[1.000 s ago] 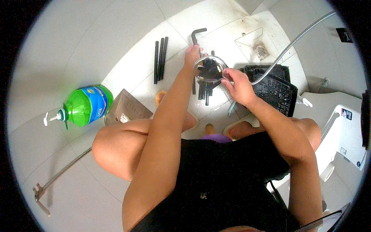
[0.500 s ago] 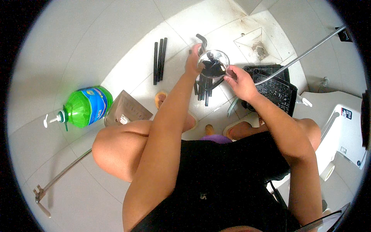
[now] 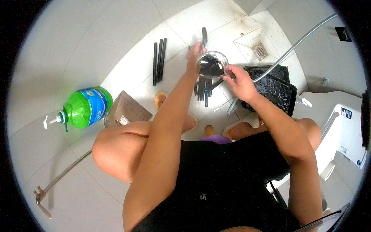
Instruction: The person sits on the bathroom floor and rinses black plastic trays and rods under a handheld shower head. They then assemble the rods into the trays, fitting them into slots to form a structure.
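Observation:
My right hand (image 3: 240, 82) is closed round the handle of a shiny, round shower head (image 3: 212, 63), which reflects dark shapes. Beyond it, my left hand (image 3: 196, 53) grips a black tube (image 3: 204, 35) whose far end sticks up past my fingers. The shower head hides part of that hand and the rest of the tube. Several more black tubes (image 3: 206, 92) lie on the floor just below the shower head. To the left, three straight black tubes (image 3: 160, 61) lie side by side on the white tiles.
A grey hose (image 3: 295, 44) arcs in from the upper right. Wet black perforated trays (image 3: 275, 91) are stacked right of my hands, near a floor drain (image 3: 260, 50). At left stand a green pump bottle (image 3: 83, 106) and a brown bin (image 3: 127, 110). A white fixture (image 3: 328, 112) flanks me at right.
The tube in my left hand has turned, its far end now pointing more straight away from me. The shower head has shifted slightly left, and the hose has swung and bowed.

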Available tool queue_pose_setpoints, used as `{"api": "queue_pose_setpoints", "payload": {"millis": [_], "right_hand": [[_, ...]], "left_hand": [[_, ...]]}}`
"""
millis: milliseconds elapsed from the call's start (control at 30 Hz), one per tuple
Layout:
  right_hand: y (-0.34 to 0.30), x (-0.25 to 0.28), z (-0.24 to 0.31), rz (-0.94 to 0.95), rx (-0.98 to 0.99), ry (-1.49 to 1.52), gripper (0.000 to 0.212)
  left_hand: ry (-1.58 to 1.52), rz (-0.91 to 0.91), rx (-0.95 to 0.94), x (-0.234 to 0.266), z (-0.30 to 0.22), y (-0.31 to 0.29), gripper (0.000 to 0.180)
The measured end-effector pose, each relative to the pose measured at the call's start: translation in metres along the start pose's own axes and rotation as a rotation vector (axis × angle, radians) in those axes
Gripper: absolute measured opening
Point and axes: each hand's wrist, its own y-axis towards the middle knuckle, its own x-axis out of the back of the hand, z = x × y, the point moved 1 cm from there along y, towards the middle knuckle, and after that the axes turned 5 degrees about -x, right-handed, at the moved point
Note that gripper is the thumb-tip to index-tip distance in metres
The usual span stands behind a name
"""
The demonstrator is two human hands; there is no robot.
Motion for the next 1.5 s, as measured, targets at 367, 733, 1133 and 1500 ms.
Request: {"api": "queue_pose_setpoints", "payload": {"millis": [367,733,1133,1500], "right_hand": [[-0.007,-0.006,0.009,-0.007,-0.039,-0.360,0.032],[-0.002,-0.009,0.017,0.110,0.124,-0.044,0.026],[-0.001,-0.003,-0.016,-0.024,-0.199,-0.037,0.032],[-0.011,-0.017,-0.012,0.169,-0.056,0.017,0.028]], "left_hand": [[-1.056,-0.577,0.873,0.007,-0.052,0.037,0.043],[0.197,0.090,0.105,0.004,-0.032,0.020,0.047],[1.453,-0.229,0.166,0.134,0.015,-0.049,0.048],[0.705,0.398,0.498,0.042,0.009,-0.069,0.037]]}}
